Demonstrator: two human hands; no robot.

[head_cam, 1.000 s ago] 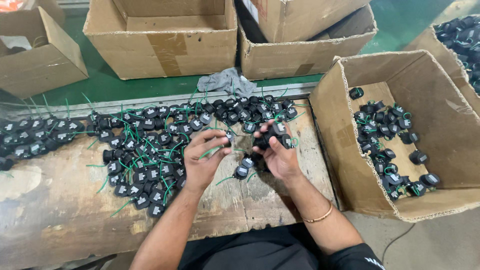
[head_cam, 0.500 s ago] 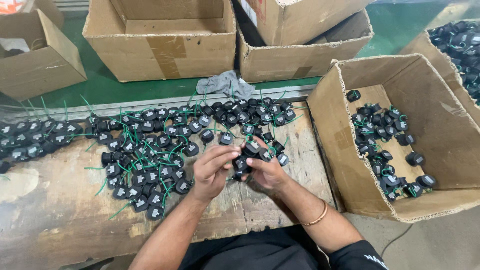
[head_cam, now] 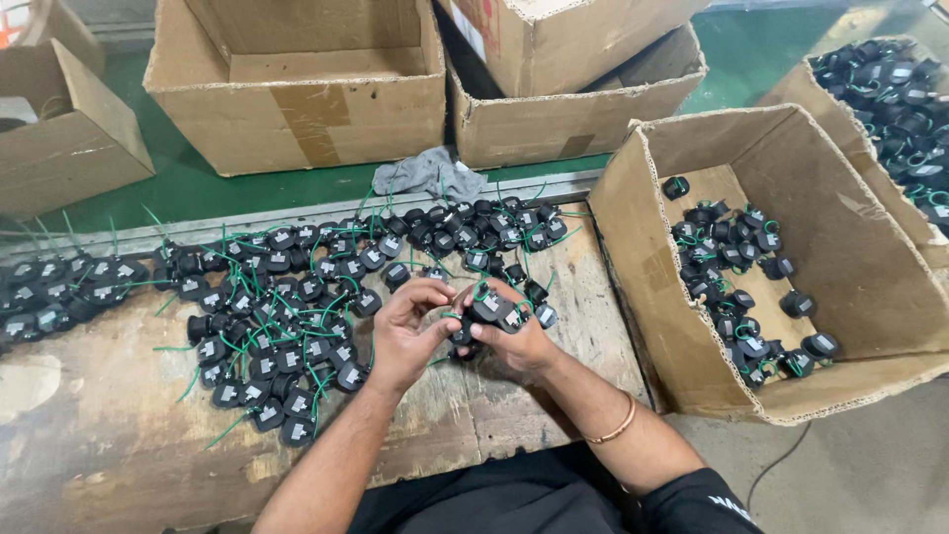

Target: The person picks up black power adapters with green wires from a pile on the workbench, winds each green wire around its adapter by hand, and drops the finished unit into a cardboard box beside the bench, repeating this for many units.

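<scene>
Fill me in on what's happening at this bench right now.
A person at a worn wooden workbench holds a cluster of small black parts with green wires in the right hand, while the left hand pinches at the cluster. Many more of the same parts lie spread over the bench. An open cardboard box on the right holds others.

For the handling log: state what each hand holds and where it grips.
Right hand cups several small black parts from below. Left hand pinches one at its side with its fingertips; exact contact unclear.
</scene>
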